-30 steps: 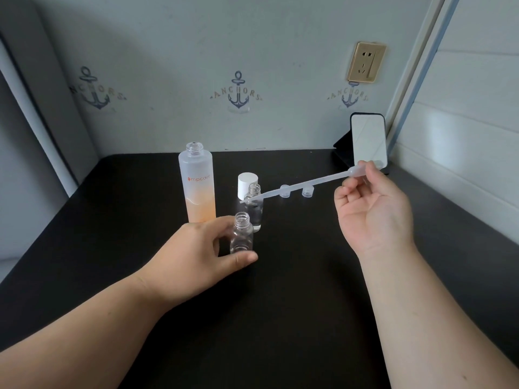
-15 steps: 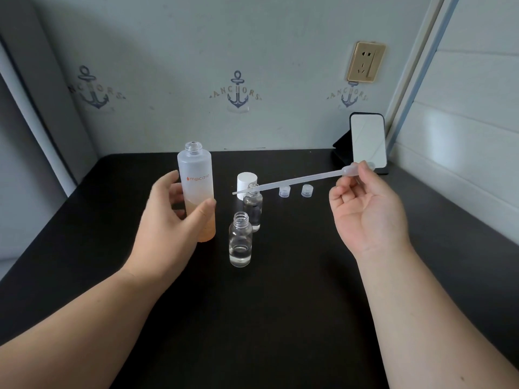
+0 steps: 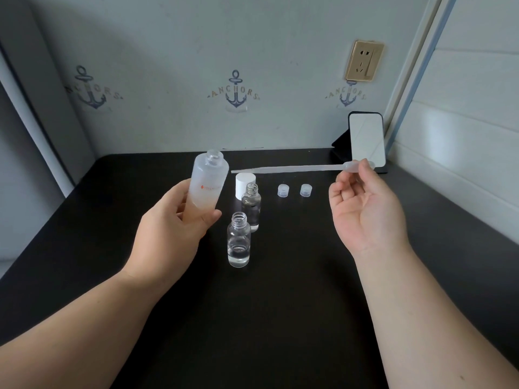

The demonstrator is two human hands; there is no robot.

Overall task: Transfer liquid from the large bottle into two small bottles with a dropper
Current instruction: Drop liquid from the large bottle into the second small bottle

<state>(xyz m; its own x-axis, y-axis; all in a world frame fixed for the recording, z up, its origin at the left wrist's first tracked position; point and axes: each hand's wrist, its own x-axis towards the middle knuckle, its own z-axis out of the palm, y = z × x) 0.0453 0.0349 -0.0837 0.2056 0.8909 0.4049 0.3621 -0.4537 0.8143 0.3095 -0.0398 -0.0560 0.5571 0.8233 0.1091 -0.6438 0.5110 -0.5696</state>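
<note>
A: While the black table [image 3: 280, 318] is sitting under everything, the left hand [image 3: 171, 228] is wrapping its fingers and thumb round the lower body of the large bottle [image 3: 209, 183], holding it off the surface and tilting its open neck toward the right.

B: And the right hand [image 3: 365, 209]?

A: It is pinching the bulb of the dropper [image 3: 286, 169] between thumb and forefinger, the other fingers loosely curled. The stem is lying almost level, its tip hanging just beside the big bottle's neck, not yet inside.

B: What is worrying you?

A: The tilt. If the bottle is leaning further while the tip is hunting for that narrow mouth, liquid may be running out onto the table. A bulb pinched too late would also be drawing nothing up.

B: The small ones?

A: The near small bottle [image 3: 238, 242] is standing uncapped with clear liquid low in it; the far small bottle [image 3: 250, 206] is just behind it, also open, near the white cap [image 3: 243, 185]. Either could be getting knocked over by the left wrist swinging back. Two clear small caps [image 3: 283, 190] are lying well apart from the hands.
</note>
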